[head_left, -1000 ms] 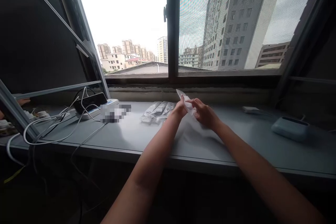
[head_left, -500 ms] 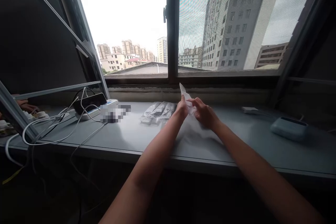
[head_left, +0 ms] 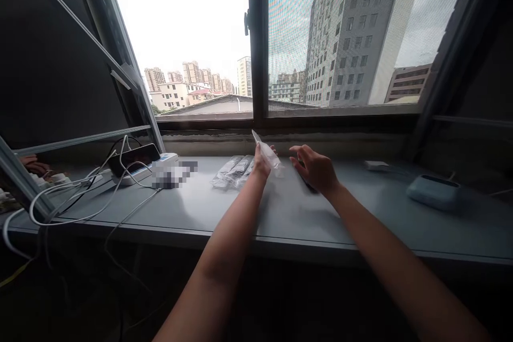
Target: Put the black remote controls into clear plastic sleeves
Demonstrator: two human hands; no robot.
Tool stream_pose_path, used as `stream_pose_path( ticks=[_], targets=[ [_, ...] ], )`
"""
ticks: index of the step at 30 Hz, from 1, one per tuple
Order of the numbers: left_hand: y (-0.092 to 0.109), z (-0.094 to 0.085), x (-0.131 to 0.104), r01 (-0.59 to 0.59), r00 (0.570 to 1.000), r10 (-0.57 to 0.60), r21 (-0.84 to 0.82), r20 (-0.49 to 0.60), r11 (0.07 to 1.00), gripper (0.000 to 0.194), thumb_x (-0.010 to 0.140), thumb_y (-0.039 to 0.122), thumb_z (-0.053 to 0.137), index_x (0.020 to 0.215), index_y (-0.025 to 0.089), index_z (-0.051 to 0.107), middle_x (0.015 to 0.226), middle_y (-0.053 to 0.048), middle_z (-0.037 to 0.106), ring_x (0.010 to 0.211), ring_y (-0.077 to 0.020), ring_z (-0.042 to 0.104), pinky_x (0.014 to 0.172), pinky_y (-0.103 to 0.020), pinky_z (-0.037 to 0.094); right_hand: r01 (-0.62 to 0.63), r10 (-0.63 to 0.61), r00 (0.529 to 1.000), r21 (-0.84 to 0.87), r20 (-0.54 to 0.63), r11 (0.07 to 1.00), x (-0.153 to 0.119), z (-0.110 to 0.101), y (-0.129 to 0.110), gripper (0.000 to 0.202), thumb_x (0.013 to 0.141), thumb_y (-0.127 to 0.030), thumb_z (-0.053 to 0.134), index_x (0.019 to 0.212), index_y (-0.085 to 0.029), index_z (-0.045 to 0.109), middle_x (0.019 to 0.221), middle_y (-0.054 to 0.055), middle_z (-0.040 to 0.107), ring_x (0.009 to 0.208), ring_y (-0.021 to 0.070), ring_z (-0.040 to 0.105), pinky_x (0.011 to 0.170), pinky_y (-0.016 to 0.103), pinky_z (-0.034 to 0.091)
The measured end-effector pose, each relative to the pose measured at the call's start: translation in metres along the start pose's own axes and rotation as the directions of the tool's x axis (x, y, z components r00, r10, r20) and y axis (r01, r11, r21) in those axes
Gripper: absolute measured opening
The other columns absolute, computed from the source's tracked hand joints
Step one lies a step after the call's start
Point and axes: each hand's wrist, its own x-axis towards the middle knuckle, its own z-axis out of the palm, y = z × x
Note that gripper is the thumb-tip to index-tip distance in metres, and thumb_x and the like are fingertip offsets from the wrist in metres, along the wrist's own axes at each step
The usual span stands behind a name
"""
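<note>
My left hand [head_left: 262, 162] is closed on a translucent white plastic bag [head_left: 271, 160], which stands tilted up above the table. To the right of the bag, my right hand [head_left: 317, 170] hovers with bent fingers, thumb and forefinger apart and nothing visible between them. A dark flat object [head_left: 306, 184] lies on the table under the right hand, partly hidden by it. Just left of my left hand lie several clear plastic packets [head_left: 232, 172] with dark contents, partly covered by that hand and wrist.
On the left stand a dark-screened device [head_left: 136, 160], a white power strip [head_left: 168, 158] and looping white cables [head_left: 52, 220]. A blue-grey box [head_left: 433, 192] and a small white block [head_left: 375, 165] sit at right. Another person's hand [head_left: 34, 164] shows far left. A window is behind the table [head_left: 192, 214].
My right hand has let go of the plastic bag and the hands have come apart. The bag has moved left with my left hand. The dark flat object shows more clearly.
</note>
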Motion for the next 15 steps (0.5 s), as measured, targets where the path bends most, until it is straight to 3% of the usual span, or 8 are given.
stream_pose_path(
  ticks=[2, 4, 7, 9, 10, 15],
  targets=[
    [0.001, 0.001, -0.001, -0.005, 1.000, 0.005, -0.036, 0.003, 0.999, 0.036, 0.096, 0.045, 0.040, 0.105, 0.015, 0.058, 0.075, -0.004, 0.062, 0.059, -0.0139, 0.058, 0.058, -0.025, 0.047, -0.136, 0.138, 0.990, -0.070, 0.015, 0.988, 0.002, 0.006, 0.006, 0.035, 0.095, -0.034, 0.040, 0.122, -0.018, 0.056, 0.110, 0.012, 0.063, 0.099, 0.0248, 0.059, 0.075, 0.031, 0.042],
    [0.002, 0.002, -0.001, 0.003, 1.000, -0.003, -0.039, 0.000, 0.999, 0.032, 0.096, 0.042, 0.043, 0.104, 0.014, 0.057, 0.078, -0.004, 0.063, 0.061, -0.0134, 0.059, 0.058, -0.024, 0.047, -0.242, 0.263, 0.956, -0.157, 0.130, 0.957, 0.002, 0.012, 0.014, 0.039, 0.091, -0.039, 0.048, 0.122, -0.018, 0.057, 0.118, 0.014, 0.062, 0.111, 0.0291, 0.054, 0.086, 0.038, 0.041],
    [0.002, 0.003, -0.002, -0.010, 1.000, 0.010, -0.018, -0.007, 1.000, 0.025, 0.096, 0.037, 0.047, 0.103, 0.015, 0.056, 0.079, -0.003, 0.063, 0.060, -0.0123, 0.059, 0.060, -0.023, 0.047, -0.362, 0.428, 0.812, -0.233, 0.397, 0.903, 0.002, 0.017, 0.026, 0.046, 0.088, -0.049, 0.051, 0.122, -0.020, 0.060, 0.121, 0.016, 0.062, 0.114, 0.0321, 0.055, 0.090, 0.045, 0.040],
    [0.003, 0.003, -0.004, -0.012, 1.000, 0.012, 0.000, -0.007, 1.000, 0.021, 0.095, 0.033, 0.050, 0.105, 0.016, 0.056, 0.081, -0.003, 0.063, 0.062, -0.0121, 0.059, 0.061, -0.023, 0.047, -0.408, 0.460, 0.717, -0.219, 0.525, 0.886, 0.003, 0.019, 0.031, 0.043, 0.089, -0.046, 0.048, 0.122, -0.022, 0.061, 0.118, 0.015, 0.065, 0.110, 0.0311, 0.059, 0.086, 0.043, 0.043],
    [0.003, 0.004, -0.005, -0.007, 1.000, 0.007, 0.007, -0.004, 1.000, 0.020, 0.094, 0.031, 0.051, 0.107, 0.016, 0.056, 0.082, -0.003, 0.063, 0.063, -0.0123, 0.059, 0.062, -0.023, 0.047, -0.416, 0.455, 0.693, -0.205, 0.559, 0.886, 0.003, 0.019, 0.032, 0.040, 0.089, -0.042, 0.047, 0.121, -0.023, 0.062, 0.117, 0.014, 0.066, 0.109, 0.0306, 0.060, 0.085, 0.042, 0.044],
    [0.005, 0.004, -0.007, -0.015, 1.000, 0.015, -0.003, 0.000, 1.000, 0.026, 0.091, 0.032, 0.057, 0.113, 0.017, 0.056, 0.082, -0.003, 0.063, 0.063, -0.0118, 0.058, 0.065, -0.023, 0.047, -0.386, 0.421, 0.712, -0.187, 0.562, 0.903, 0.001, 0.023, 0.030, 0.036, 0.084, -0.027, 0.051, 0.116, -0.018, 0.064, 0.122, 0.016, 0.063, 0.115, 0.0320, 0.057, 0.086, 0.042, 0.045]
  ],
)
